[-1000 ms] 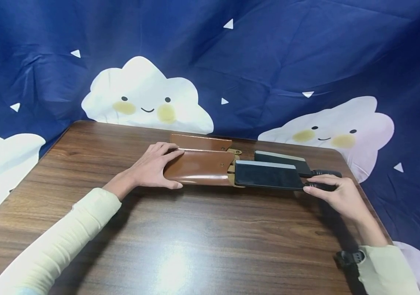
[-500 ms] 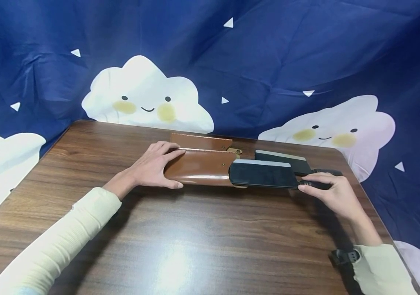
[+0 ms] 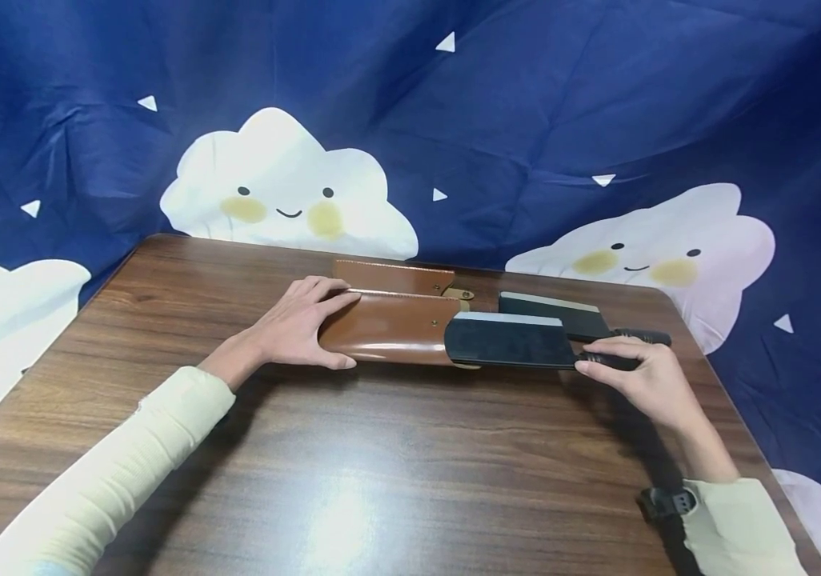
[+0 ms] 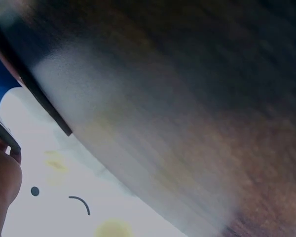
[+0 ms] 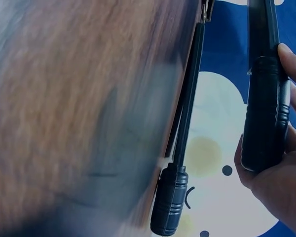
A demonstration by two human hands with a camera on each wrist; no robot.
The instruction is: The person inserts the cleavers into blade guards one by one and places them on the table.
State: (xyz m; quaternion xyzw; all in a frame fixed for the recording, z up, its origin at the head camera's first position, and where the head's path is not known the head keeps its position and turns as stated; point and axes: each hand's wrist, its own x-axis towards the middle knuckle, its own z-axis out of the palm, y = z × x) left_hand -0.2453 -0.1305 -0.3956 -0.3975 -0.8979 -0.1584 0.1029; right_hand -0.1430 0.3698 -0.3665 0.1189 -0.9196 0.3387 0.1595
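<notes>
A cleaver (image 3: 511,340) with a black blade and a pale silver edge points left at the table's right side. My right hand (image 3: 644,380) pinches its black ribbed handle (image 5: 265,116). The blade's front end is hidden inside the mouth of a glossy brown leather sheath (image 3: 396,328), and most of the blade shows outside. Spread across the sheath's left end, my left hand (image 3: 302,324) holds it with the thumb on the near side and fingers on the far side. The left wrist view shows little of the sheath.
Behind lies a second black cleaver (image 3: 550,314), its ribbed handle (image 5: 168,202) near the right table edge. A second brown sheath (image 3: 392,277) with a snap strap (image 3: 462,294) lies at the back of the wooden table (image 3: 396,464). A blue cloth (image 3: 490,104) hangs beyond.
My right hand has moved left with the cleaver, and the blade's front end has passed from the sheath's mouth to just inside it. The left hand and sheath stay almost still.
</notes>
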